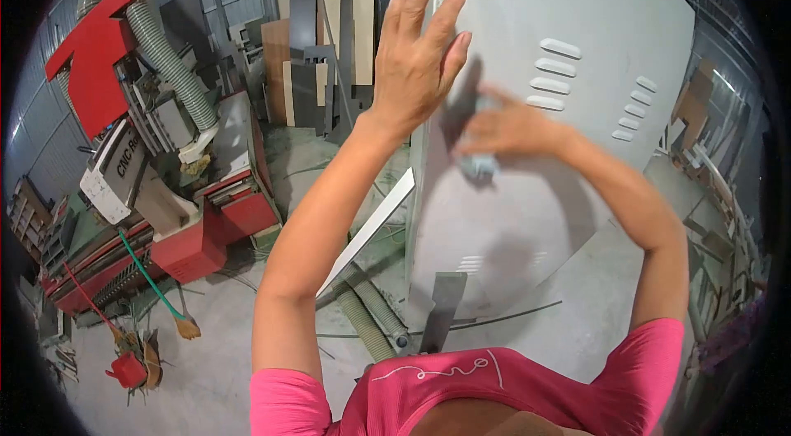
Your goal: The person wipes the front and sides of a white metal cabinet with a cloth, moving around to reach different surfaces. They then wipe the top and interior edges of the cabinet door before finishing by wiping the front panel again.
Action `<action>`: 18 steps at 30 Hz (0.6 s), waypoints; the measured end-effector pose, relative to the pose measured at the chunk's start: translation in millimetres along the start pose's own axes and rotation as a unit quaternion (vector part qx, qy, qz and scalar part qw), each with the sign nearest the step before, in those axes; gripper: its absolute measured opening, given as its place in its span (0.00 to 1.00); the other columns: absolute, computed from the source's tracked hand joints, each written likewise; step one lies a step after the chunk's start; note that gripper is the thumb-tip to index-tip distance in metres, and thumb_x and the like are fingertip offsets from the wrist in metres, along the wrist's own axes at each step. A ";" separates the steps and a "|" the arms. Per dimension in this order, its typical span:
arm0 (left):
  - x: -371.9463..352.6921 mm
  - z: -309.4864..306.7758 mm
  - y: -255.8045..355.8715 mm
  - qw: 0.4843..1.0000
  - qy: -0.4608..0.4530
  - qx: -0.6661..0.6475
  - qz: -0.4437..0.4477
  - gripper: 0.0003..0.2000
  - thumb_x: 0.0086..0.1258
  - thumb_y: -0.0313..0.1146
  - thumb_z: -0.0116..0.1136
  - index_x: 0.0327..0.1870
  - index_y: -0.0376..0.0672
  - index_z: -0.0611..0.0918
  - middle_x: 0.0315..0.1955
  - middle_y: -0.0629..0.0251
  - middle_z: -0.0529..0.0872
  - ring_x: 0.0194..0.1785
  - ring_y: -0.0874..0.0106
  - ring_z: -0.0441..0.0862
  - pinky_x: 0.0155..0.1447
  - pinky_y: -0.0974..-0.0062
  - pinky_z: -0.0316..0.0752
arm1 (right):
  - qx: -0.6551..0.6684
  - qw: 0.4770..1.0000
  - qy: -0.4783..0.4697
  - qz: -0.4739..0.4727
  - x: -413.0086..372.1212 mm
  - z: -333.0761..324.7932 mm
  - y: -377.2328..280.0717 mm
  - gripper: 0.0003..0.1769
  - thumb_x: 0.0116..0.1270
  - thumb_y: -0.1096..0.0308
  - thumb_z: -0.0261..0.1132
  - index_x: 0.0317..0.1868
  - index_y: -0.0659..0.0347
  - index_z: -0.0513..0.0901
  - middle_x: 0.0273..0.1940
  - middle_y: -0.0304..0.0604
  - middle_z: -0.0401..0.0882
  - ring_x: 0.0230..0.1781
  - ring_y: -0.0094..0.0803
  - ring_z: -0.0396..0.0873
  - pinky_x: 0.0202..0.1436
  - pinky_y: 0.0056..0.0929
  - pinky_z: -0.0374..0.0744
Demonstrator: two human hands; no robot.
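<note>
A tall light-grey metal cabinet (577, 16) with vent slots stands in front of me. My left hand (416, 57) lies flat against its left edge, fingers spread and pointing up, holding nothing. My right hand (507, 127) presses a crumpled pale cloth (479, 164) against the cabinet's side panel, fingers closed over it. Both hands throw dark shadows on the panel. A pink shirt shows at the bottom of the view.
A red CNC router (140, 180) with a ribbed grey dust hose (169, 57) stands at the left. Boards lean on the back wall (329, 24). A white strip (371, 226), hoses and a broom (161, 288) lie on the concrete floor. Stacked wood sits far right (709, 164).
</note>
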State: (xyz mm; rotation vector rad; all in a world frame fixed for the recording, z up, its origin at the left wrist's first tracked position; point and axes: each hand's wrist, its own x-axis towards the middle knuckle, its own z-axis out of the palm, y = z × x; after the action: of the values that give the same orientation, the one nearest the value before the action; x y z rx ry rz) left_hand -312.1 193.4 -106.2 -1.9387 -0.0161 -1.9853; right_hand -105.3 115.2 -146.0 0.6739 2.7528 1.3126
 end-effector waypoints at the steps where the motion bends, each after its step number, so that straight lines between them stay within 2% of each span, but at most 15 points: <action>1: -1.3 9.7 -3.3 0.999 -0.036 0.015 -0.011 0.24 0.65 0.34 0.56 0.64 0.50 0.70 0.69 0.57 0.59 0.71 0.50 0.55 0.69 0.55 0.56 | -0.066 0.997 0.002 0.035 7.3 -24.7 24.6 0.23 0.56 0.67 0.59 0.54 0.35 0.77 0.48 0.32 0.76 0.55 0.29 0.73 0.72 0.53 0.53; 2: -4.8 20.6 -5.7 0.999 -0.039 0.011 -0.009 0.24 0.65 0.34 0.56 0.64 0.50 0.70 0.69 0.57 0.59 0.71 0.50 0.55 0.69 0.55 0.56 | -0.182 0.979 0.066 0.071 9.2 -37.8 54.0 0.27 0.54 0.66 0.62 0.56 0.34 0.76 0.52 0.33 0.75 0.58 0.31 0.71 0.71 0.53 0.54; 3: -9.3 32.4 -7.9 0.998 -0.046 0.048 -0.021 0.24 0.66 0.37 0.56 0.65 0.51 0.70 0.70 0.57 0.57 0.71 0.50 0.53 0.68 0.50 0.54 | -0.177 0.973 0.058 0.133 15.3 -71.3 75.1 0.32 0.51 0.64 0.67 0.59 0.35 0.73 0.59 0.36 0.71 0.61 0.32 0.68 0.70 0.52 0.55; 4: -15.2 43.0 -9.0 0.994 -0.052 0.086 -0.033 0.25 0.67 0.40 0.55 0.65 0.52 0.69 0.70 0.57 0.55 0.71 0.49 0.52 0.68 0.46 0.53 | -0.104 0.968 0.130 0.189 17.7 -88.2 94.2 0.34 0.45 0.69 0.70 0.58 0.44 0.75 0.63 0.37 0.68 0.64 0.36 0.66 0.69 0.52 0.56; 5: -21.6 52.2 -9.8 0.994 -0.052 0.093 -0.039 0.26 0.67 0.44 0.54 0.67 0.55 0.67 0.72 0.58 0.51 0.73 0.49 0.48 0.68 0.41 0.47 | -0.105 0.955 0.150 0.232 6.4 -99.8 125.2 0.35 0.48 0.68 0.69 0.61 0.44 0.73 0.63 0.39 0.69 0.63 0.39 0.66 0.68 0.52 0.57; 6: -24.1 57.0 -9.8 0.994 -0.052 0.092 -0.035 0.26 0.67 0.44 0.54 0.67 0.55 0.67 0.72 0.58 0.51 0.73 0.49 0.48 0.68 0.41 0.47 | -0.221 0.933 0.246 0.141 25.0 -120.2 134.7 0.28 0.47 0.81 0.65 0.53 0.56 0.76 0.57 0.46 0.74 0.61 0.41 0.68 0.66 0.43 0.64; 8: -30.3 61.6 -7.0 0.993 -0.040 0.102 -0.040 0.29 0.65 0.42 0.56 0.68 0.58 0.65 0.73 0.58 0.50 0.74 0.48 0.46 0.67 0.40 0.48 | -0.255 0.892 0.257 0.271 24.0 -129.2 142.1 0.35 0.46 0.79 0.68 0.59 0.53 0.72 0.61 0.43 0.70 0.63 0.40 0.66 0.65 0.44 0.64; 9: -31.1 62.5 -6.8 0.992 -0.047 0.104 -0.049 0.29 0.65 0.40 0.56 0.69 0.59 0.64 0.73 0.59 0.48 0.74 0.49 0.44 0.67 0.40 0.47 | -0.254 0.891 0.258 0.274 27.1 -124.0 139.1 0.35 0.46 0.79 0.68 0.59 0.53 0.72 0.61 0.43 0.70 0.63 0.40 0.66 0.65 0.44 0.64; 11: -31.3 62.3 -5.9 0.993 -0.049 0.100 -0.048 0.29 0.65 0.38 0.56 0.69 0.59 0.65 0.73 0.59 0.49 0.74 0.48 0.44 0.67 0.40 0.47 | -0.280 0.875 0.366 0.150 27.2 -95.5 139.2 0.40 0.48 0.76 0.68 0.64 0.50 0.66 0.63 0.42 0.66 0.63 0.39 0.66 0.65 0.46 0.63; 12: -30.3 61.3 -6.6 0.993 -0.047 0.098 -0.051 0.29 0.65 0.36 0.56 0.69 0.59 0.65 0.73 0.59 0.49 0.74 0.48 0.45 0.68 0.40 0.47 | -0.167 0.897 0.276 0.302 6.2 -76.8 113.2 0.36 0.49 0.68 0.69 0.62 0.44 0.71 0.64 0.38 0.67 0.64 0.40 0.65 0.67 0.52 0.56; 13: -29.6 59.7 -6.1 0.992 -0.046 0.103 -0.050 0.29 0.65 0.36 0.56 0.69 0.59 0.65 0.73 0.59 0.49 0.74 0.48 0.45 0.68 0.40 0.47 | -0.181 0.889 0.245 0.342 24.6 -69.0 72.8 0.37 0.50 0.69 0.69 0.64 0.44 0.69 0.66 0.39 0.64 0.65 0.38 0.62 0.69 0.53 0.54; 14: -28.1 58.3 -5.1 0.994 -0.048 0.087 -0.050 0.28 0.65 0.32 0.52 0.68 0.56 0.66 0.73 0.57 0.50 0.74 0.49 0.46 0.70 0.45 0.46 | -0.175 0.903 0.176 0.350 21.7 -54.2 42.4 0.41 0.50 0.60 0.69 0.67 0.41 0.63 0.69 0.37 0.58 0.67 0.34 0.60 0.69 0.55 0.54; 15: -27.9 56.6 -4.6 0.995 -0.050 0.070 -0.050 0.27 0.65 0.27 0.48 0.68 0.53 0.67 0.72 0.54 0.51 0.73 0.50 0.47 0.72 0.51 0.46 | -0.124 0.922 0.147 0.336 12.4 -31.1 13.0 0.41 0.50 0.58 0.70 0.66 0.42 0.64 0.69 0.38 0.57 0.67 0.33 0.60 0.69 0.58 0.52; 16: -28.0 56.1 -5.4 0.995 -0.051 0.074 -0.049 0.27 0.65 0.27 0.48 0.68 0.53 0.67 0.72 0.54 0.51 0.73 0.50 0.47 0.72 0.51 0.46 | -0.076 0.940 0.061 0.326 0.1 -12.3 -18.5 0.39 0.51 0.62 0.68 0.66 0.41 0.64 0.69 0.38 0.57 0.68 0.31 0.59 0.70 0.60 0.50; 18: -26.9 59.2 -6.2 0.998 -0.030 0.044 -0.030 0.28 0.63 0.24 0.48 0.67 0.50 0.67 0.71 0.51 0.52 0.72 0.48 0.50 0.72 0.55 0.48 | -0.084 0.971 0.000 0.224 -33.4 32.4 -69.0 0.33 0.55 0.63 0.63 0.63 0.37 0.67 0.67 0.34 0.60 0.65 0.26 0.63 0.72 0.58 0.44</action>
State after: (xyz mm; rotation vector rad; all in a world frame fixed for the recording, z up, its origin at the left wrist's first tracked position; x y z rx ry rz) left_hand -256.9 221.2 -127.4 -1.9626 -0.1752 -1.9284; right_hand -94.3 87.9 -223.9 1.3347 2.5345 1.5915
